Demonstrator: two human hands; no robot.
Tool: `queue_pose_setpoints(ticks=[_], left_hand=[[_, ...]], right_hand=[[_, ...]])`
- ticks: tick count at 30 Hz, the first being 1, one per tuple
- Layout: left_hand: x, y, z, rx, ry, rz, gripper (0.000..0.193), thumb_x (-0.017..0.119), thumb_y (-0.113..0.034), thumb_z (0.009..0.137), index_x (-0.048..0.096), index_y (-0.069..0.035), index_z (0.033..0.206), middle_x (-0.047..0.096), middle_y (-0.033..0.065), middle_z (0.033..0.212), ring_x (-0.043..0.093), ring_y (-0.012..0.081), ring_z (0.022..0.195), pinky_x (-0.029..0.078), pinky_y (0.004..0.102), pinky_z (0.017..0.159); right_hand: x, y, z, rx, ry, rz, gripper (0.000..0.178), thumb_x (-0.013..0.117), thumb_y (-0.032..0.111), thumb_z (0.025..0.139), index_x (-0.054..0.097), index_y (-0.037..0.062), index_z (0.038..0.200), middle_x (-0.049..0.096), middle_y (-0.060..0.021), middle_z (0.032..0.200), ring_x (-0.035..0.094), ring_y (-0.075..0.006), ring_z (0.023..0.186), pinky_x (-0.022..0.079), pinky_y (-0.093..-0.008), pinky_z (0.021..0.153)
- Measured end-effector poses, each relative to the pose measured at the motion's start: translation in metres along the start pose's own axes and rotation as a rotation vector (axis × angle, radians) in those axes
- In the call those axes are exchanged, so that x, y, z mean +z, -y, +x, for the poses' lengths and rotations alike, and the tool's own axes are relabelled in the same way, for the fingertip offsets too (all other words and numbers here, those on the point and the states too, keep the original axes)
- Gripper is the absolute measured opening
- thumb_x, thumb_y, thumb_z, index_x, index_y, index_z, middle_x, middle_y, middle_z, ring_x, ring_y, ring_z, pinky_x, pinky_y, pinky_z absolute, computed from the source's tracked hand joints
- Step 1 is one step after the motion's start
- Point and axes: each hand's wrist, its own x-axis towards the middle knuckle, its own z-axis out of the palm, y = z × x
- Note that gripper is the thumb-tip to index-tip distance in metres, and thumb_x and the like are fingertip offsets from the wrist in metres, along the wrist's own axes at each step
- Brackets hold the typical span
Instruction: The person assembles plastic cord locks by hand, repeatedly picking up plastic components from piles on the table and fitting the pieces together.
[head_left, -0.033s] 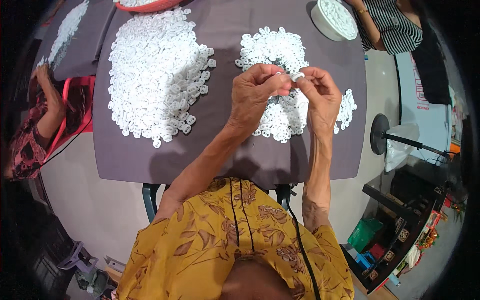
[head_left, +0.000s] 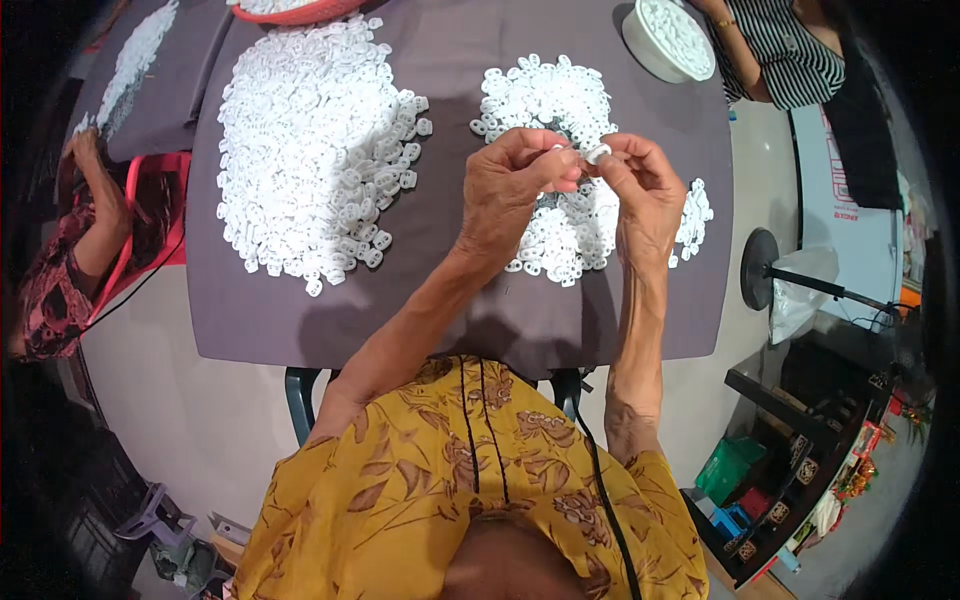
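Note:
Over the right part of the cloth-covered table, my two hands are raised close together in front of me. My right hand (head_left: 640,185) pinches a small white plastic piece (head_left: 598,153) between thumb and index finger. Beside it, my left hand (head_left: 515,185) is closed in a pinch, its fingertips almost meeting the piece. A speck of white shows at the left fingertips, too small to name. Beneath the hands spreads a pile of similar white pieces (head_left: 545,95), partly covered by them. A smaller cluster of pieces (head_left: 694,215) lies to the right of my right hand.
A large pile of white pieces (head_left: 300,150) covers the table's left side. Along the far edge are a red basket (head_left: 310,12) and a white bowl of pieces (head_left: 650,50). Other people (head_left: 800,60) sit at the far right and left. A black stand (head_left: 760,270) is right of the table.
The white piece in my right fingers has turned slightly and shows more of its face. Arms and piles look the same.

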Motion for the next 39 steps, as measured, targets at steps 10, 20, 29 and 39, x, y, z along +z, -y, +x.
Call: queue_pose_setpoints(ticks=[10, 20, 29, 39], left_hand=[[-0.003, 0.005, -0.001, -0.042, 0.061, 0.048, 0.016, 0.061, -0.008, 0.079, 0.058, 0.003, 0.091, 0.062, 0.0103, 0.081, 0.060, 0.0138, 0.072, 0.051, 0.0245, 0.066], [-0.001, 0.008, -0.001, -0.014, 0.087, 0.190, 0.014, 0.061, -0.009, 0.078, 0.061, 0.000, 0.089, 0.064, 0.0068, 0.081, 0.058, 0.0089, 0.072, 0.046, 0.0215, 0.063], [-0.002, 0.010, -0.001, 0.012, 0.080, 0.232, 0.013, 0.061, -0.009, 0.077, 0.061, -0.001, 0.087, 0.063, 0.0055, 0.078, 0.056, 0.0077, 0.068, 0.046, 0.0209, 0.061], [-0.002, 0.012, -0.001, 0.046, 0.058, 0.262, 0.011, 0.060, -0.007, 0.077, 0.062, 0.000, 0.086, 0.062, 0.0038, 0.074, 0.054, 0.0064, 0.065, 0.046, 0.0201, 0.060]], right_hand=[[0.001, -0.006, -0.003, -0.061, 0.003, -0.063, 0.020, 0.058, 0.002, 0.079, 0.061, -0.0015, 0.099, 0.058, -0.0032, 0.081, 0.054, -0.0089, 0.075, 0.044, -0.0210, 0.068], [-0.001, 0.003, 0.000, -0.120, 0.069, -0.131, 0.018, 0.052, 0.000, 0.083, 0.060, -0.0035, 0.099, 0.055, -0.0053, 0.086, 0.054, -0.0116, 0.073, 0.043, -0.0223, 0.067], [-0.002, 0.004, 0.000, -0.177, 0.117, -0.237, 0.017, 0.051, -0.001, 0.083, 0.061, -0.0030, 0.098, 0.055, -0.0052, 0.085, 0.053, -0.0112, 0.072, 0.042, -0.0214, 0.066], [0.003, 0.005, -0.003, -0.105, 0.061, -0.201, 0.016, 0.053, 0.001, 0.083, 0.060, -0.0032, 0.097, 0.055, -0.0045, 0.084, 0.053, -0.0102, 0.074, 0.045, -0.0217, 0.065]])
